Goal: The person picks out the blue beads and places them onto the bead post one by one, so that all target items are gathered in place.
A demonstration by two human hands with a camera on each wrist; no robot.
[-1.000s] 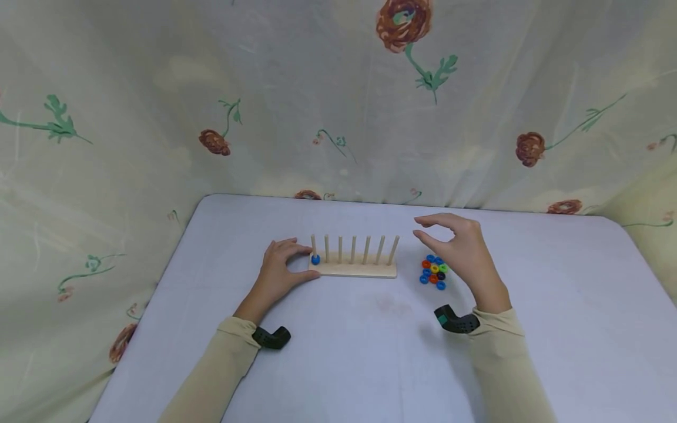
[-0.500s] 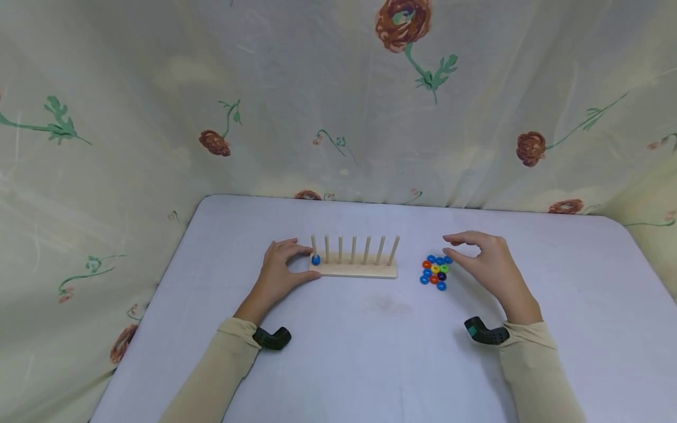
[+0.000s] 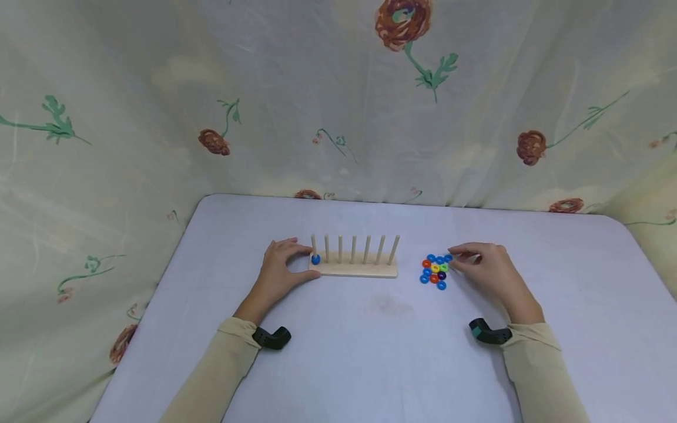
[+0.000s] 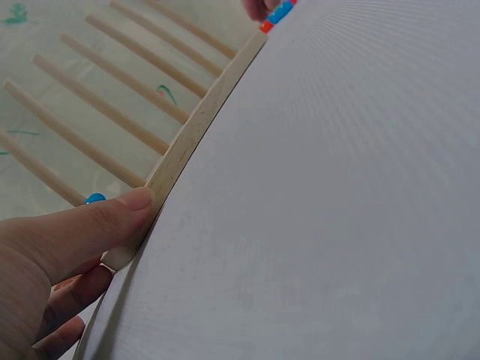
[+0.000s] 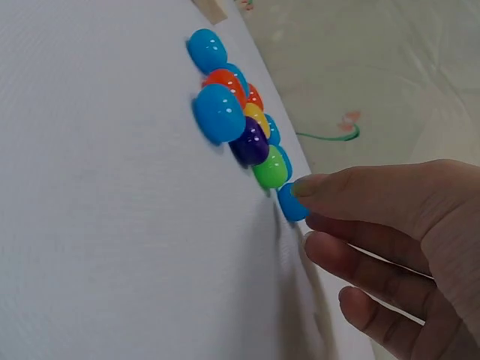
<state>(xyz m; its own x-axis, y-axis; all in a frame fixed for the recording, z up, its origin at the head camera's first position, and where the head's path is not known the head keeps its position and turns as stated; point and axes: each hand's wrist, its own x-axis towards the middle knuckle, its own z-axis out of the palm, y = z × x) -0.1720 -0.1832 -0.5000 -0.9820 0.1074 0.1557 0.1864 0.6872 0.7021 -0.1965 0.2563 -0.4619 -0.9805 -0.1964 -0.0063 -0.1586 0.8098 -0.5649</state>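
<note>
A wooden peg rack with a row of several upright pegs stands on the table, and a blue ring sits low on its leftmost peg. My left hand grips the rack's left end, thumb along the front edge and fingers behind; the left wrist view shows the thumb pressed on the wood. Right of the rack lies a cluster of small rings in blue, red, yellow, green and dark purple. At the cluster's back right corner, my right hand pinches a blue ring between thumb and finger, the thumb partly covering it.
The white table ends at a flowered curtain behind. Other rings near the right hand include a green ring, a dark purple ring and a yellow ring, set close together.
My right hand has moved right and down from above the cluster to its back right blue ring, with thumb and fingers coming together. The left hand and rack have stayed in place.
</note>
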